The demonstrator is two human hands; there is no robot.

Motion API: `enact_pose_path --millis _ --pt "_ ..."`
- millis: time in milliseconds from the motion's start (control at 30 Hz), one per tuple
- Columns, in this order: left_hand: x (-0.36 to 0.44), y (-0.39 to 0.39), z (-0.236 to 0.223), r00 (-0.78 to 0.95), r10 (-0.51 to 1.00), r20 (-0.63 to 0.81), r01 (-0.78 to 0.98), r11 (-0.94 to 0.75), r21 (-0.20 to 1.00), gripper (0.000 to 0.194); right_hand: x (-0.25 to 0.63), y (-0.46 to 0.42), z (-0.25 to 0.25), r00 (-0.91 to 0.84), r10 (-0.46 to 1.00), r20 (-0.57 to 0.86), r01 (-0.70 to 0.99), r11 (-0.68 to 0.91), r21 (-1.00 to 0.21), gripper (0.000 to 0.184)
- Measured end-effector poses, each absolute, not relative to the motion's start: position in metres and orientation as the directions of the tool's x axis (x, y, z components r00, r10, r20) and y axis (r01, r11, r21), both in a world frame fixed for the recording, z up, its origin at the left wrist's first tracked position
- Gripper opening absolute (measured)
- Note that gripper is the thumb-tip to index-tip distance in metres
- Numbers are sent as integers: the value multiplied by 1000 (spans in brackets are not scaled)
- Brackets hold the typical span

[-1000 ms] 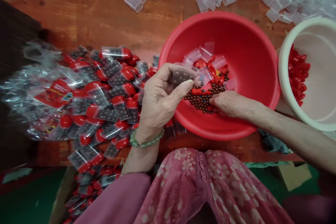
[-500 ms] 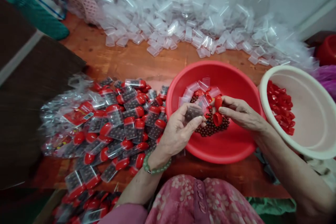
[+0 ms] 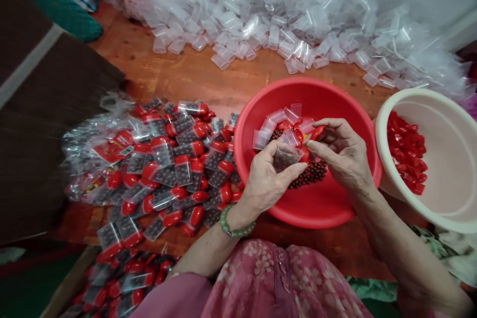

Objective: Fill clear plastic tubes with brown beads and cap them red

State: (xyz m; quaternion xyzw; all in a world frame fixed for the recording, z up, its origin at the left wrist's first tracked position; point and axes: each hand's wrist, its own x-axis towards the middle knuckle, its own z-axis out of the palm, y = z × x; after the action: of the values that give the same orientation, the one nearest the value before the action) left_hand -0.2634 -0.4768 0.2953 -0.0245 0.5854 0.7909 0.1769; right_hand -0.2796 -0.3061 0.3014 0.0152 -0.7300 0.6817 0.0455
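Over the red basin point(image 3: 350, 208), my left hand point(image 3: 263, 179) grips a small clear plastic case point(image 3: 287, 157) filled with dark balls. Pinched in my right hand point(image 3: 345, 151) is a red plastic cap point(image 3: 317, 133), held just right of the case and apart from it. Below both hands, dark brown beads point(image 3: 309, 175) lie in the basin. Beside them are empty clear sleeves point(image 3: 276, 116) and a few loose red caps point(image 3: 285, 126). My fingers cover part of the case.
Filled red-capped cases point(image 3: 182, 169) are heaped left of the basin, beside a clear plastic bag point(image 3: 89, 134). Empty clear sleeves point(image 3: 253, 25) are piled along the back. At right, a cream tub point(image 3: 454, 159) holds red caps point(image 3: 406, 154). A dark box point(image 3: 44, 119) stands at far left.
My right hand has turned and lifted the red cap, bringing it close to the filled case's upper right. The left hand still grips the case. The whole view has shifted slightly.
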Motion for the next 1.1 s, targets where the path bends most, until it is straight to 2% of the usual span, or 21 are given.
enact_pose_path --millis 167,267,333,567,667,767,833,1100 --pt "-266 -478 294 -882 329 -338 -451 -379 808 38 -273 -315 304 -976 160 147 -126 135 -983 12" --pt "-269 -480 290 -905 290 -311 -417 -461 783 38 -266 -321 304 -963 105 248 -211 278 -937 6" --pt "-270 -481 288 -926 253 -282 -372 -472 799 37 -263 -324 305 -965 44 260 -232 328 -916 4" --pt "-266 -483 287 -950 207 -233 -289 -299 910 29 -264 -322 306 -999 -11 30 -32 193 -981 15" --pt "-266 -483 289 -946 248 -211 -283 -308 908 28 -268 -313 309 -998 28 61 -53 230 -972 13" --pt "-267 -482 292 -922 317 -222 -339 -387 857 32 -275 -305 313 -980 136 144 -106 255 -961 12" --pt "-268 -481 293 -902 360 -237 -380 -402 833 36 -279 -303 316 -968 150 200 -157 256 -954 12" --pt "-268 -482 291 -872 440 -216 -384 -340 859 35 -282 -315 321 -944 -143 298 -331 407 -851 12"
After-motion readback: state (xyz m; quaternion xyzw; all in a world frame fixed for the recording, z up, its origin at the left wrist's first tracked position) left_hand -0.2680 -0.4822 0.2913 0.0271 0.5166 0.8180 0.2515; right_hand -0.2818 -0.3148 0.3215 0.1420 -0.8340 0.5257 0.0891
